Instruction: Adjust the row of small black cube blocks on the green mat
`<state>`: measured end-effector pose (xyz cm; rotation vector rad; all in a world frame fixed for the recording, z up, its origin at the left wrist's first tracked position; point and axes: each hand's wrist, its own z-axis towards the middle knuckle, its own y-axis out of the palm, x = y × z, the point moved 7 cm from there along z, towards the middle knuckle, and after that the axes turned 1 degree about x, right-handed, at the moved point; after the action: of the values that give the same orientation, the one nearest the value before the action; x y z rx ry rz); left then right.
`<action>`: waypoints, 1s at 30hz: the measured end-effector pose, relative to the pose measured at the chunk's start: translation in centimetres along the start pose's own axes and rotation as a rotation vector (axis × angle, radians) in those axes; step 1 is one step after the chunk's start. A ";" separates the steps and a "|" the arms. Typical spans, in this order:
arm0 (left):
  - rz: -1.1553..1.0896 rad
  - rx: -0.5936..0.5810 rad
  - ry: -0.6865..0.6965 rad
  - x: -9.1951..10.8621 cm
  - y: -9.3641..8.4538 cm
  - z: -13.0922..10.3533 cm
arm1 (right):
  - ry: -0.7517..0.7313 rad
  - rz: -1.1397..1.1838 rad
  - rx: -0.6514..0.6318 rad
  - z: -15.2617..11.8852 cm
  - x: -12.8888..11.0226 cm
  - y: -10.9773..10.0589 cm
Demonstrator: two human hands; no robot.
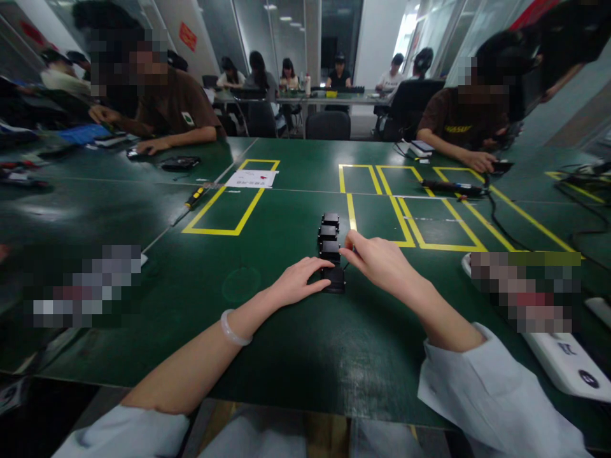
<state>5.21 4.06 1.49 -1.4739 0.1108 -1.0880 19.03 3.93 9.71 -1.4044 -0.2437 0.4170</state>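
Observation:
Several small black blocks (329,232) stand in a row on the green table in front of me, with tiny bright bits at their sides. The nearest black block (334,280) is held by my left hand (300,280), fingers over its far edge and thumb along its left side. My right hand (377,257) is closed in a pinch just right of the row. A thin dark rod (347,265) runs from its fingertips down toward the nearest block; its kind is too small to tell, and most of it is hidden by the hand.
Yellow tape outlines (238,227) mark the green table (286,356). A paper sheet (252,179) and a yellow-black tool (195,197) lie left. A black cylindrical tool (453,188) with a cable and a white device (563,356) lie right. Other people sit across the table and behind.

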 end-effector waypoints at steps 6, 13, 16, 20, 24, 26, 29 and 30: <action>0.002 0.001 0.013 0.0 0.1 0.0 | -0.004 0.010 0.012 0.0 -0.1 -0.2; -0.001 0.011 0.012 -0.2 0.1 0.0 | -0.021 0.037 0.023 0.0 -0.2 -0.2; -0.005 0.005 0.010 -0.1 0.1 0.0 | -0.016 0.037 0.006 -0.1 -0.2 -0.2; -0.007 -0.004 0.002 -0.1 0.0 0.0 | -0.006 0.018 -0.006 -0.1 -0.1 -0.2; -0.006 -0.003 0.003 -0.2 0.1 0.0 | -0.011 0.005 0.001 -0.1 -0.1 -0.1; -0.005 -0.001 0.002 -0.2 0.1 0.0 | -0.013 0.004 0.008 -0.1 -0.1 -0.1; -0.004 -0.005 0.003 -0.1 0.1 0.0 | -0.010 -0.001 0.006 -0.1 -0.2 -0.1; -0.005 -0.006 0.003 -0.1 0.1 0.0 | -0.007 -0.003 0.004 -0.1 -0.2 -0.2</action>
<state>5.20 4.07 1.34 -1.4787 0.1130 -1.0945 18.94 3.74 9.87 -1.3985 -0.2503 0.4195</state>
